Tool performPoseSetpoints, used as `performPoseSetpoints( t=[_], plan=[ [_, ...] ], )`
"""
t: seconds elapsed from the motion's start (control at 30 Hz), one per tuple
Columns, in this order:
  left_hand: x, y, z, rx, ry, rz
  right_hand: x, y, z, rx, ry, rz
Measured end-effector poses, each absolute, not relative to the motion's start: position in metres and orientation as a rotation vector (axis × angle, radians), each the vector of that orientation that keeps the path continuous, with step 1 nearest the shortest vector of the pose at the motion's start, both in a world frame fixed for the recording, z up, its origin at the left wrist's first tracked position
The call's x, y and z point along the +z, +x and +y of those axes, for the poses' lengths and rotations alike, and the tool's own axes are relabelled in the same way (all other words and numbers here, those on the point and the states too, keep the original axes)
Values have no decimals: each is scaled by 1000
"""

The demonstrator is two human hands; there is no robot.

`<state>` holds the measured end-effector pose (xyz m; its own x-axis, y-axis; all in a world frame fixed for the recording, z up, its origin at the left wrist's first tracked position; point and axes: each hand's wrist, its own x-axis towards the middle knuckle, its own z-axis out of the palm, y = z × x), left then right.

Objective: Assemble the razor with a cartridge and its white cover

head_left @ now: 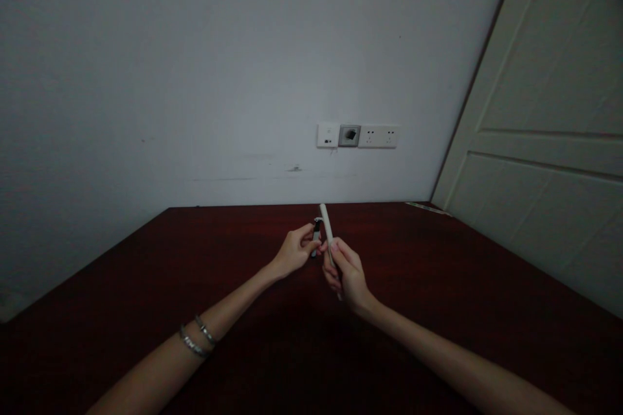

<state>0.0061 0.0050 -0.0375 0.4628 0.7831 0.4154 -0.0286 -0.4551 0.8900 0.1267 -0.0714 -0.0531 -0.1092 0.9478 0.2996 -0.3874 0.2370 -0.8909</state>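
Note:
Above the dark red table, my two hands are close together near the middle of the view. My left hand point(294, 250) pinches a slim black-and-grey object point(316, 233), held nearly upright between thumb and fingers. A small pale piece at its top reaches toward the stick beside it; whether they touch I cannot tell. What kind of object it is does not show clearly. In my right hand point(346, 269) is a long white stick point(326, 222), tilted with its upper end to the left. My fingers wrap round its lower part and hide much of it.
The dark red tabletop point(233, 240) meets a pale wall point(219, 78) at the back. Sockets and switch plates point(379, 136) sit on that wall. At right stands a panelled white door point(549, 142). A thin patterned strip point(428, 208) lies by the back right corner.

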Motion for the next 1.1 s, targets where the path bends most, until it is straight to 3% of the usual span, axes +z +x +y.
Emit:
performPoseSetpoints(
  t=[0.53,0.83,1.1],
  plan=[
    [-33,-6,13,1179,1979,745,-65,144,-75,1328,-765,-1402],
    [-23,-26,23,1159,2385,623,8,222,-57,826,-1039,-1979],
    [-19,-23,15,1089,2556,481,11,207,-52,609,-963,-2275]
  ],
)
